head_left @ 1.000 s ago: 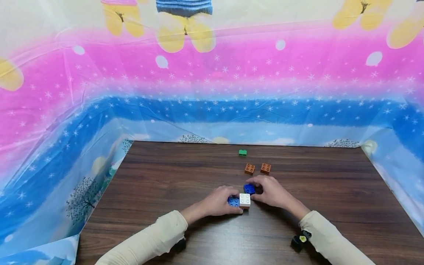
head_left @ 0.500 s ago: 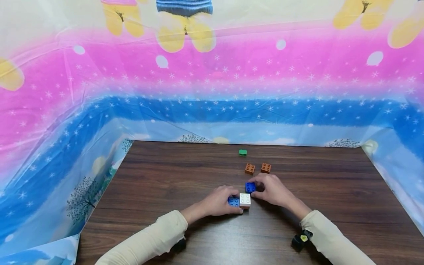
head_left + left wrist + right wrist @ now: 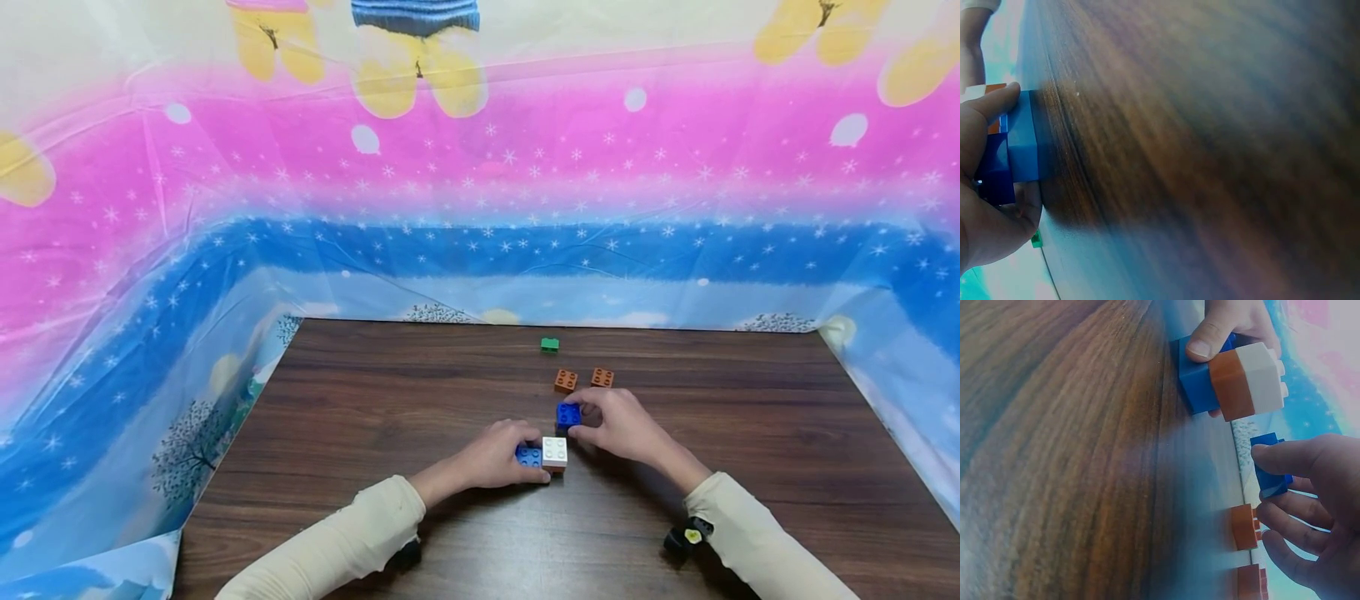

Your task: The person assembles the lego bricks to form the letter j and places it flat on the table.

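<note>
In the head view my left hand [image 3: 504,454] grips a small stack of toy building bricks on the table. It has a blue base brick [image 3: 1197,378], a brown brick [image 3: 1232,384] on that, and a white brick [image 3: 554,451] on top. Beside the brown one sits a darker blue brick [image 3: 997,169], partly covered by the fingers. Just behind and right of the stack, my right hand [image 3: 618,423] pinches a separate dark blue brick [image 3: 568,415] between thumb and fingers. In the right wrist view that brick [image 3: 1269,465] appears held off the table, apart from the stack.
Two loose brown bricks [image 3: 566,381] lie behind my right hand, one partly hidden by it. A green brick [image 3: 550,345] is farther back. The dark wooden table [image 3: 375,375] ends at a patterned cloth backdrop [image 3: 480,250].
My right hand has moved the dark blue brick slightly away from the stack, toward the back of the table. The left hand and its stack have stayed put.
</note>
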Motion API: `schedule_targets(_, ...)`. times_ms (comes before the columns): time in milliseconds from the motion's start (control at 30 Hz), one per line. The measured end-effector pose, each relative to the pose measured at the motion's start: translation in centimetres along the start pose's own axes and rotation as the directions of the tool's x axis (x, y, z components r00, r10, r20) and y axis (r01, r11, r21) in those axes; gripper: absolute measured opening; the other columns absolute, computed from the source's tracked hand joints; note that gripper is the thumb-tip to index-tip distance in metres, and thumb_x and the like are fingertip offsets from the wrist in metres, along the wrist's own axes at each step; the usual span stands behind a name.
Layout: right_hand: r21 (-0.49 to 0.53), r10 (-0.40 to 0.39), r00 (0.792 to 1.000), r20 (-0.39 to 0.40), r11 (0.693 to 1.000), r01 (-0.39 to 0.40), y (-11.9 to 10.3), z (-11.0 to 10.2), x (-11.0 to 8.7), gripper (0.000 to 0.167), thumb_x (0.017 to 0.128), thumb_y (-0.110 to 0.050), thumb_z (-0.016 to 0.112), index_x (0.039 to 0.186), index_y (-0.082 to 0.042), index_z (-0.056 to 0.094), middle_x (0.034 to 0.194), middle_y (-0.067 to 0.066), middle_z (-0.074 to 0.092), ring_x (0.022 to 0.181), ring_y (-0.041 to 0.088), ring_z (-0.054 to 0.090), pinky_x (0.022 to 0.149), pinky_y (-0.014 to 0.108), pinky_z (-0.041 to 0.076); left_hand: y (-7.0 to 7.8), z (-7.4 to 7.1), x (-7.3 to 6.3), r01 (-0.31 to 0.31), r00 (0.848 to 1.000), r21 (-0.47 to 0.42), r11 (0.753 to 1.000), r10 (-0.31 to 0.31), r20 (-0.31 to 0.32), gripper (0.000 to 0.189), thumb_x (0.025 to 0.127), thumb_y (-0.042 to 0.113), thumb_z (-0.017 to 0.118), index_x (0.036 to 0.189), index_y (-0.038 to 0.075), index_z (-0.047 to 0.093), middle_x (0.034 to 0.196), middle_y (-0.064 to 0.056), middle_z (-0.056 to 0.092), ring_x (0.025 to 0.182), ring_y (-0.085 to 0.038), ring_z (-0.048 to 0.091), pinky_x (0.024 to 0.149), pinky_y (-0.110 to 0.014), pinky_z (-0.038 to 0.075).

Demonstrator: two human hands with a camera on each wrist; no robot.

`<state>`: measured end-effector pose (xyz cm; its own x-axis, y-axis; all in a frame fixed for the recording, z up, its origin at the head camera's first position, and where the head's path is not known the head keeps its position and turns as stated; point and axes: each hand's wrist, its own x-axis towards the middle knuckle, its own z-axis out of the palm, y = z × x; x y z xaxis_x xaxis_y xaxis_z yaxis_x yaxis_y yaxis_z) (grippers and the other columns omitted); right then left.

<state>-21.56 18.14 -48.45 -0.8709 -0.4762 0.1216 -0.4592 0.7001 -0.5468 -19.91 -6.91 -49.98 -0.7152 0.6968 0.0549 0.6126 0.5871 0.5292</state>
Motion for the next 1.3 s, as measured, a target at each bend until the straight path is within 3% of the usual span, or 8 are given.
schedule_targets(233,0.026,0.016,1.000,0.003,1.000,-0.016,-0.6,-0.4,-0.3,0.042,0.087,-0.022,0.083,0.126,-0.011,0.070,0.103,0.001,0.072,0.087,0.011,0.067,0.075,0.033,0.057,0.1,-0.1,-0.1,0.004,1.000,0.001,1.000,-0.004,0.006,0.028,0.083,0.039,0.085,0.097,0.019,0.071,0.092,0.011,0.063,0.082,-0.004,0.054,0.073,-0.021,0.042)
schedule_targets(733,0.038,0.026,0.997,-0.079,0.999,-0.023,-1.9,-1.1,-1.0,0.045,0.090,-0.027,0.081,0.130,-0.013,0.068,0.106,0.001,0.070,0.094,0.017,0.066,0.079,0.037,0.058,0.0,-0.1,0.1,0.006,1.000,-0.009,1.000,-0.006,0.005,0.030,0.084,0.040,0.084,0.101,0.020,0.072,0.096,0.011,0.066,0.085,-0.004,0.056,0.076,-0.022,0.044)
schedule_targets(933,0.028,-0.002,0.996,-0.093,1.000,0.005,-2.8,-1.3,-1.4,0.045,0.090,-0.028,0.081,0.130,-0.014,0.068,0.108,-0.001,0.070,0.094,0.013,0.065,0.079,0.035,0.057,0.0,0.0,0.1,-0.001,1.000,0.008,1.000,0.001,0.001,0.030,0.084,0.041,0.084,0.101,0.019,0.071,0.094,0.011,0.066,0.085,-0.005,0.055,0.076,-0.022,0.044)
schedule_targets(1300,0.024,-0.058,0.994,-0.089,0.998,0.060,-4.3,-1.4,-2.3,0.043,0.088,-0.026,0.082,0.127,-0.013,0.069,0.113,0.002,0.073,0.094,0.020,0.069,0.079,0.041,0.058,0.0,-0.1,0.0,0.002,1.000,0.016,1.000,-0.003,0.009,0.032,0.085,0.042,0.083,0.103,0.018,0.071,0.096,0.010,0.065,0.085,-0.005,0.055,0.075,-0.022,0.044)
